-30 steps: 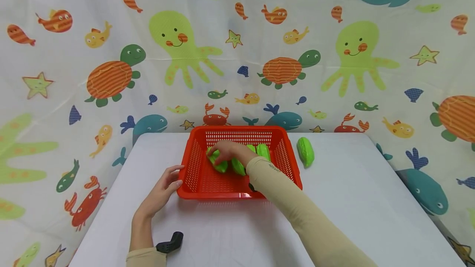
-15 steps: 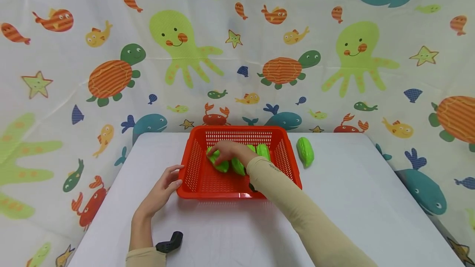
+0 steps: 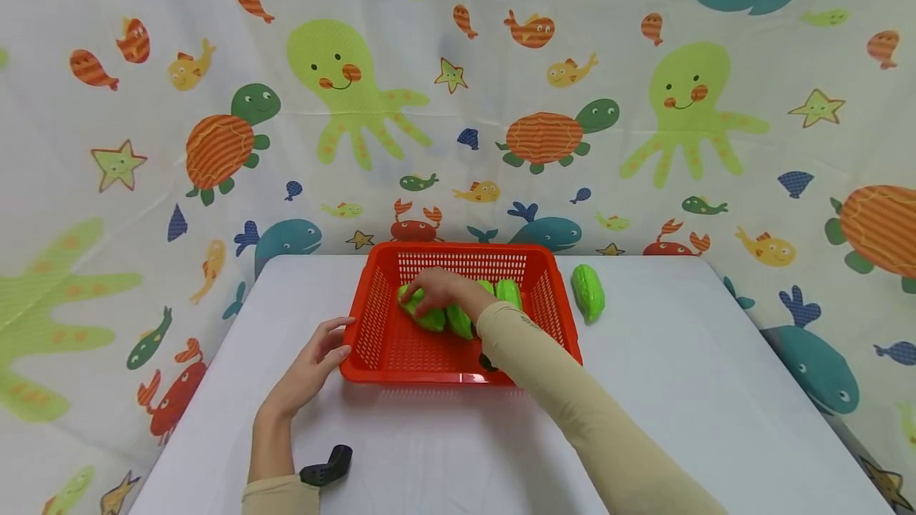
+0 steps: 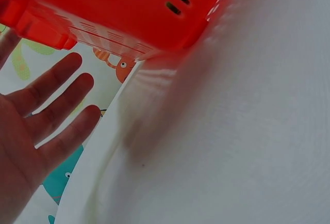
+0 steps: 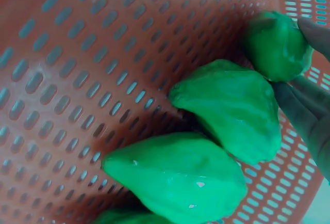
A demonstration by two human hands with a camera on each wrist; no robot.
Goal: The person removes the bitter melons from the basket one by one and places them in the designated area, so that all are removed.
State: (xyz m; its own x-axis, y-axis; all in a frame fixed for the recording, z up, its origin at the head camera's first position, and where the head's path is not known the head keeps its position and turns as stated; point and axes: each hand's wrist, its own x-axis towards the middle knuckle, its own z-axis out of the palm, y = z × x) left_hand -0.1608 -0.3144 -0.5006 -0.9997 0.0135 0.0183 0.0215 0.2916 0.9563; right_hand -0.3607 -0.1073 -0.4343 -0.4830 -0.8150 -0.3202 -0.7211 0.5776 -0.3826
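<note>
A red perforated plastic basket [image 3: 429, 377] stands on the white table, holding several bright green, ridged, pear-shaped vegetables. Inside it, my right hand [image 3: 444, 290] pinches the leftmost vegetable [image 3: 432, 322]. The right wrist view shows thumb and fingers on opposite sides of that vegetable [image 5: 278, 46], with a second one [image 5: 229, 110] beside it and a third [image 5: 178, 175] farther along. My left hand [image 3: 308, 372] touches the basket's left rim with its fingertips. In the left wrist view, several fingers of this hand [image 4: 31, 136] are spread and fairly straight beside the basket wall [image 4: 113, 7].
One more green vegetable [image 3: 588, 292] lies on the table [image 3: 665, 388], right of the basket. A black wrist device [image 3: 327, 467] sits at the left sleeve. Behind the table hangs a curtain [image 3: 444, 14] printed with sea animals.
The near end of the pinched vegetable has swung slightly right, toward the one beside it. The right hand has barely shifted; the left hand stays at the rim.
</note>
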